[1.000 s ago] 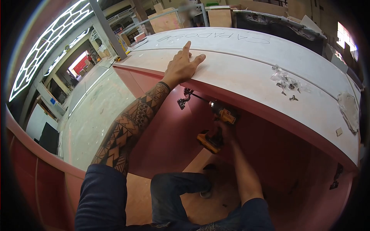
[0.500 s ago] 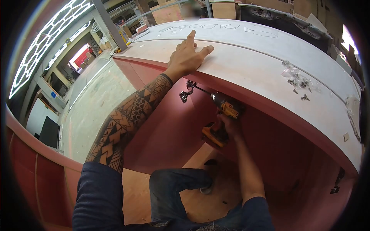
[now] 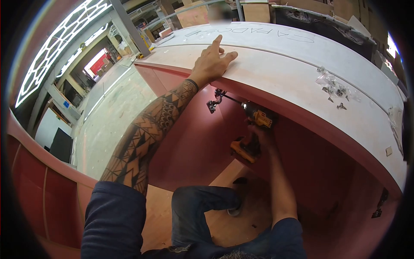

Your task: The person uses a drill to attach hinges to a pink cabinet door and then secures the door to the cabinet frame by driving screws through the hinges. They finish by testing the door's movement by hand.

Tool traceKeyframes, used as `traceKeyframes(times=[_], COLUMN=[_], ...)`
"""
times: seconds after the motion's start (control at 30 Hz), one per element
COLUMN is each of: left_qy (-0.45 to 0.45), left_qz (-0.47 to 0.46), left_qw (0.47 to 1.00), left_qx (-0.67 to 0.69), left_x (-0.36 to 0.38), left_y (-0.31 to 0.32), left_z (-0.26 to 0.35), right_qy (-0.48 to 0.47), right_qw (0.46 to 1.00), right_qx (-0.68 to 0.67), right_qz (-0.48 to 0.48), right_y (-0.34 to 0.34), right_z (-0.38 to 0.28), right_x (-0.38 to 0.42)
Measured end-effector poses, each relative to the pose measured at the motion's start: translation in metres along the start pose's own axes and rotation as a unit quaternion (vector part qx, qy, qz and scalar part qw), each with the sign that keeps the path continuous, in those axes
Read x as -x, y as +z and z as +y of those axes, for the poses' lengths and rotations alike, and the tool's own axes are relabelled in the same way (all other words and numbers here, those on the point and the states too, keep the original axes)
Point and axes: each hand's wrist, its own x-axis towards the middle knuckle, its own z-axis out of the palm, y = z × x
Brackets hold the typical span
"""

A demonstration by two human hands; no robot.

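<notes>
My left hand (image 3: 214,63) lies on the pale countertop (image 3: 269,71) near its front edge, fingers apart and holding nothing. Below that edge, my right hand (image 3: 261,134) is wrapped around the handle of a yellow and black cordless drill (image 3: 262,119). The drill's long bit points left and reaches a metal cabinet hinge (image 3: 214,103) on the inside of the red cabinet (image 3: 189,142). A light shines on the panel around the hinge. Whether the bit sits in a screw head is too small to tell.
A clear plastic bag (image 3: 327,79) and several loose screws (image 3: 341,106) lie on the countertop at right. Another hinge (image 3: 379,205) is mounted at lower right. My bent leg (image 3: 189,211) is inside the cabinet. A post (image 3: 129,26) stands at the back left.
The whole view has shifted slightly to the right. My left hand stays on the countertop, and the drill stays at the hinge in my right hand.
</notes>
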Motion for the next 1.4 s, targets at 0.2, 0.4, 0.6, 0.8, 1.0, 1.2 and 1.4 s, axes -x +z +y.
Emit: traceKeyframes(times=[0.2, 0.4, 0.6, 0.8, 1.0, 1.2, 1.4], left_qy=[0.016, 0.020, 0.010, -0.001, -0.002, 0.005, 0.006], left_qz=[0.001, 0.009, 0.003, 0.005, 0.002, 0.005, 0.001], left_qw=[1.000, 1.000, 1.000, 0.999, 0.999, 1.000, 1.000], left_qx=[0.021, 0.015, 0.029, 0.033, 0.035, 0.023, 0.017], left_x=[-0.003, -0.002, -0.001, -0.001, 0.001, 0.000, -0.002], left_y=[-0.001, 0.000, -0.002, -0.002, -0.004, -0.004, -0.002], left_z=[-0.004, -0.004, -0.001, 0.001, 0.004, 0.003, 0.002], right_qy=[0.011, 0.008, 0.023, -0.003, 0.030, 0.029, 0.033], right_qw=[0.999, 1.000, 0.999, 1.000, 0.999, 1.000, 0.999], right_qx=[-0.027, -0.006, 0.005, -0.001, -0.013, -0.004, -0.004], right_qz=[0.021, 0.013, 0.024, 0.025, 0.009, 0.005, 0.007], right_y=[-0.011, -0.021, -0.008, -0.006, -0.005, -0.006, -0.012], right_z=[-0.001, 0.006, -0.007, -0.003, -0.009, -0.005, 0.003], right_x=[0.010, 0.013, 0.022, 0.019, 0.021, 0.018, 0.012])
